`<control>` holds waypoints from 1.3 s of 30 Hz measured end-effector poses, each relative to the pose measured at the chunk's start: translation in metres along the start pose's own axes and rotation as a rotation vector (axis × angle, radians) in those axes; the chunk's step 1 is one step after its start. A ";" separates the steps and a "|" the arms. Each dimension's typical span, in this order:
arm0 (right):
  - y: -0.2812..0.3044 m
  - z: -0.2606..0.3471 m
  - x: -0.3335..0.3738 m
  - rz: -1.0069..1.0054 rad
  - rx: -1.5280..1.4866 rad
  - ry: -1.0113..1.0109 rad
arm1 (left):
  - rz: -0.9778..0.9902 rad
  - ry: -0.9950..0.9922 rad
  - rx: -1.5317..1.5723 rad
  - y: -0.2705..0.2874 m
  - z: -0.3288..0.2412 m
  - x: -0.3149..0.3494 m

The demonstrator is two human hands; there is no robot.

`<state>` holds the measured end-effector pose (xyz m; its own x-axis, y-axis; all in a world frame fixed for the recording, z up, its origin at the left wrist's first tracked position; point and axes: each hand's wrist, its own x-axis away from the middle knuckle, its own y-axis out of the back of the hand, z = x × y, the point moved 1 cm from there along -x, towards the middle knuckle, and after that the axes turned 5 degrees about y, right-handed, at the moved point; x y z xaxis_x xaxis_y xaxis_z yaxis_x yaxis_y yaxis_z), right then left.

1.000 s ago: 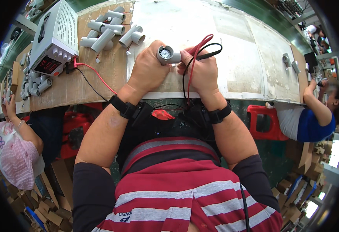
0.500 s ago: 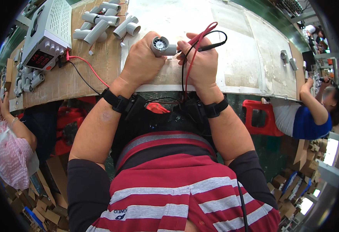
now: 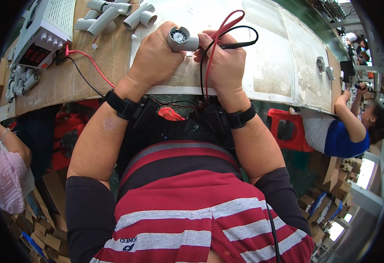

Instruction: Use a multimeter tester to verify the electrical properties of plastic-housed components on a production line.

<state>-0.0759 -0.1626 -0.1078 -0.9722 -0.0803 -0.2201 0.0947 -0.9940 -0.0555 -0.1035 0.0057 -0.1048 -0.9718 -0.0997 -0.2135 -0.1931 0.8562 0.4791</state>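
Observation:
My left hand (image 3: 155, 58) is closed around a grey plastic T-shaped pipe fitting (image 3: 190, 43). A small bladed fan (image 3: 178, 37) shows inside the fitting's round opening, which faces up. Close to the fitting's side branch, my right hand (image 3: 225, 66) pinches a pair of test leads, a red lead (image 3: 218, 35) and a black lead (image 3: 240, 44). Both leads loop above the hand, and their cables run down past it. My right fingertips hide the lead tips, so I cannot tell whether they touch any wires.
At the left stands a white power supply (image 3: 47, 33) with a lit red display and red and black cables. Several similar grey fittings (image 3: 104, 19) lie on cardboard behind my left hand. Two small grey parts (image 3: 325, 68) lie far right. Co-workers sit at both sides near red stools (image 3: 290, 130).
The whole view has shifted, so the bench and power supply sit farther left and higher. My hands keep their grips on the fitting and the leads.

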 end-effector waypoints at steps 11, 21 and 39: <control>0.000 -0.007 0.003 -0.007 0.150 0.070 | 0.004 -0.030 0.016 -0.001 0.003 -0.001; -0.003 -0.003 0.005 0.006 0.206 0.090 | -0.017 -0.044 -0.023 -0.002 0.002 0.000; -0.005 0.001 0.006 0.051 0.163 -0.001 | -0.022 -0.035 0.009 -0.002 0.005 0.003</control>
<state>-0.0821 -0.1585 -0.1075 -0.9672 -0.1310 -0.2176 0.1081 -0.9876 0.1142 -0.1050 0.0060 -0.1102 -0.9621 -0.1005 -0.2536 -0.2126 0.8587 0.4663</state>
